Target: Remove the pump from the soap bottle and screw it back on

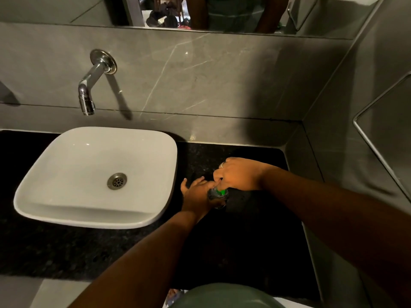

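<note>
A small soap bottle [218, 195] with green on it stands on the black counter [244, 241], to the right of the basin. Only a bit of it shows between my hands. My left hand [198, 194] wraps the bottle's side from the left, fingers spread around it. My right hand [238, 174], wearing a ring, comes down on the bottle's top from the right and covers the pump, fingers closed over it. The pump itself is hidden under that hand.
A white square basin [55, 207] with a metal drain sits on the counter at the left. A chrome wall tap [89, 94] sticks out above it. Grey tiled walls close the back and right. A mirror [200, 12] runs along the top.
</note>
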